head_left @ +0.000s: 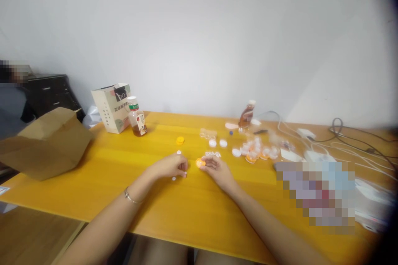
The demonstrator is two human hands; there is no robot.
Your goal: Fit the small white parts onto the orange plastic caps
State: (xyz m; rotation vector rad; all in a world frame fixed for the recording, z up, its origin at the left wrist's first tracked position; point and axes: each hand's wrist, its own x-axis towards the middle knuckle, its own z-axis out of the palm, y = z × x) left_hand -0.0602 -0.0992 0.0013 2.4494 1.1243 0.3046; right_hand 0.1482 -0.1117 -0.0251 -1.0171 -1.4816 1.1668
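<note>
My right hand pinches a small round orange cap with a pale rim between thumb and fingers, just above the table. To its left, my left hand is closed, fingertips curled down towards the thumb; what it holds, if anything, is too small to make out. A small white piece lies under the left hand, and another white piece sits just beyond it. White cut-out pieces lie behind my right hand. Further back are a yellow disc and two white round lids.
Clear and orange small containers cluster at the right. A brown drink bottle stands behind them; another bottle stands by a printed paper bag. A brown paper bag lies left. Cables and white devices crowd the right.
</note>
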